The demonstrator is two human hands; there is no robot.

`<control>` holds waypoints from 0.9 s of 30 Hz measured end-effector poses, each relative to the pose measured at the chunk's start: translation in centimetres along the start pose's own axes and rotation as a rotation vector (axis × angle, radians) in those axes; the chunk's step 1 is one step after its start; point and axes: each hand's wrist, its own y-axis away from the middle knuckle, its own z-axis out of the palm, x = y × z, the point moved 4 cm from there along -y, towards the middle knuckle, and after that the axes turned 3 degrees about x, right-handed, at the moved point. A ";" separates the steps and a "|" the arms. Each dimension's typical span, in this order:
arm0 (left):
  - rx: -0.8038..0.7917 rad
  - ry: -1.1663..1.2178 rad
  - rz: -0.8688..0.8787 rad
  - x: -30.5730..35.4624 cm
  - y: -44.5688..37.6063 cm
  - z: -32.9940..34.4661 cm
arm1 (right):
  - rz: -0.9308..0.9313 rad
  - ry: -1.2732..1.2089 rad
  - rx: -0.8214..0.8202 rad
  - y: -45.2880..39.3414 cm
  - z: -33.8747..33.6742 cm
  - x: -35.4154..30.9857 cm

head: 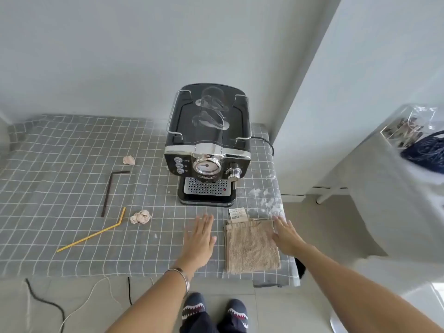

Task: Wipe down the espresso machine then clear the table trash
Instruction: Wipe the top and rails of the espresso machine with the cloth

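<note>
Head view only: left hand (200,236) flat and open, fingers spread, palm down over the checked cloth of the counter (72,150), gripping nothing. Right hand (286,234) also open, fingers resting on the right edge of the beige towel (251,246) — not closed around it. Towel lying flat between the two hands, its white label (237,214) at the far corner. Straight ahead of the hands, beyond the fingertips, the black espresso machine (208,145), upright, with gauge and knob facing this way and clear scoops lying on top. To the left of the left hand, the table trash: a crumpled paper ball (141,217) nearest, a yellow bent straw (93,234) just beside it, a dark bent straw (109,191) farther off, and a second paper wad (129,160) beyond that. Ahead of the right hand, pale powdery smears (266,198) on the cloth.
</note>
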 end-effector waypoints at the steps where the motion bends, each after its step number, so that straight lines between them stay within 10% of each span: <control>1: -0.018 -0.042 0.040 0.8 -0.2 0.6 | 0.010 0.004 0.017 0.0 0.6 0.0; 13: -0.115 -0.173 0.177 4.8 -1.1 5.1 | 0.094 -0.275 0.492 3.4 3.0 -3.2; 27: 0.171 0.408 0.241 9.3 0.3 1.0 | -0.071 -0.627 0.327 7.9 -9.4 -6.2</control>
